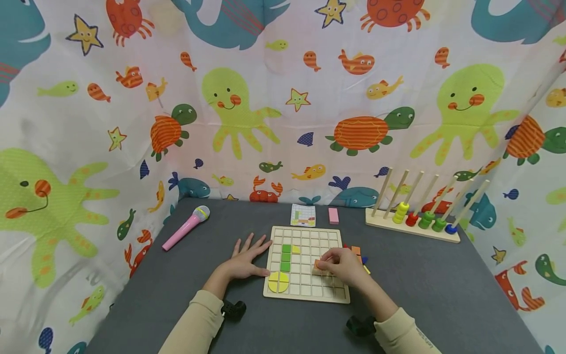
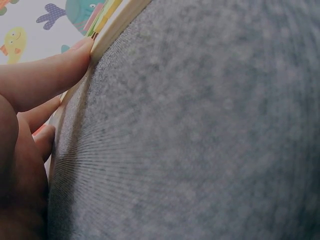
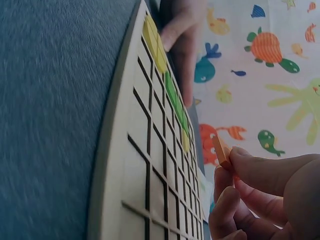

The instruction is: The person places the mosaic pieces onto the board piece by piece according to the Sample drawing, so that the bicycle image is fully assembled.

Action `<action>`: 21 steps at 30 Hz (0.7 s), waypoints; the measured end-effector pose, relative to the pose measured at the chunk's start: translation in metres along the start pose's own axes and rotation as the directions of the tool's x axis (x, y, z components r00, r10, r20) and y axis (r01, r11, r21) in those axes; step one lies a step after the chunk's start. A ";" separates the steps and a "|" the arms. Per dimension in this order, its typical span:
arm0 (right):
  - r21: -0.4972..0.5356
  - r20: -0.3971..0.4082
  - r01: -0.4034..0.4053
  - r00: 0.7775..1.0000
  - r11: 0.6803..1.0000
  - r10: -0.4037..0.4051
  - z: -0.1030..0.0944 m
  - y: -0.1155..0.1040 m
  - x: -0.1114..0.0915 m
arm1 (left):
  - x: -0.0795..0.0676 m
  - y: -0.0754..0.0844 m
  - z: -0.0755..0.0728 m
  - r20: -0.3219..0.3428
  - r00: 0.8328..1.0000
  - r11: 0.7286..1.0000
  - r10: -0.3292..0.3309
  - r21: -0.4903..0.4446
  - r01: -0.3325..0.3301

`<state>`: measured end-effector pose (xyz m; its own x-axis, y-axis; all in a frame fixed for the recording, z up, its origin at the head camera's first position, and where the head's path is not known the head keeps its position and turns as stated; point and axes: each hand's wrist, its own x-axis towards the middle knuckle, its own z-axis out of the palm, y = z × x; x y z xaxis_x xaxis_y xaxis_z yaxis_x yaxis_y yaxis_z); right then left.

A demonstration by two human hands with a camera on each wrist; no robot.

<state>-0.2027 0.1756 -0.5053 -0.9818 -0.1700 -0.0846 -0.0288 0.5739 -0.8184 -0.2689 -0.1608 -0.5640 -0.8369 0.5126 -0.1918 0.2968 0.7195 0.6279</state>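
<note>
A light wooden grid board (image 1: 306,297) lies on the dark table. Spread fingers of my left hand (image 1: 243,260) rest along its left side, and the thumb (image 2: 75,60) touches the board's edge. Between thumb and fingertips my right hand (image 1: 347,266) pinches an orange tile (image 3: 221,152), held above the right half of the grid. On the left of the grid are a column of green square tiles (image 1: 286,257), one small yellow tile (image 1: 296,249) and yellow quarter-round tiles (image 1: 278,282) forming a circle.
Loose coloured pieces (image 1: 355,250) lie right of the board, partly hidden by my right hand. Behind the board are a pattern card (image 1: 303,208) and a pink block (image 1: 333,216). A pink microphone (image 1: 185,229) lies left; a peg stand (image 1: 413,227) with rings stands back right.
</note>
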 end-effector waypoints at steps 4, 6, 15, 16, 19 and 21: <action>-0.031 0.020 -0.021 1.000 0.999 0.022 0.010 -0.003 0.002 | -0.001 0.001 -0.001 0.003 1.000 1.000 0.006 0.000 -0.006; -0.039 0.029 -0.024 0.999 0.999 0.025 0.015 -0.004 0.003 | -0.002 0.003 -0.002 0.007 1.000 1.000 0.009 0.001 -0.009; -0.013 0.070 0.007 0.998 1.000 -0.006 0.031 -0.011 0.008 | -0.003 0.004 -0.004 0.008 1.000 1.000 0.015 -0.004 -0.015; -0.010 0.077 0.008 0.997 1.000 -0.008 0.033 -0.012 0.008 | -0.003 0.004 -0.003 0.013 1.000 1.000 0.014 0.001 -0.014; -0.003 0.091 0.025 0.996 1.000 -0.025 0.037 -0.014 0.007 | -0.004 0.005 -0.004 0.011 1.000 1.000 0.020 0.004 -0.020; -0.001 0.094 0.032 0.995 0.999 -0.032 0.039 -0.015 0.007 | -0.004 0.006 -0.004 0.009 1.000 1.000 0.019 -0.002 -0.019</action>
<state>-0.2022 0.1340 -0.5159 -0.9585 -0.2625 -0.1115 -0.0604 0.5688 -0.8203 -0.2654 -0.1606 -0.5558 -0.8268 0.5308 -0.1864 0.3123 0.7087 0.6327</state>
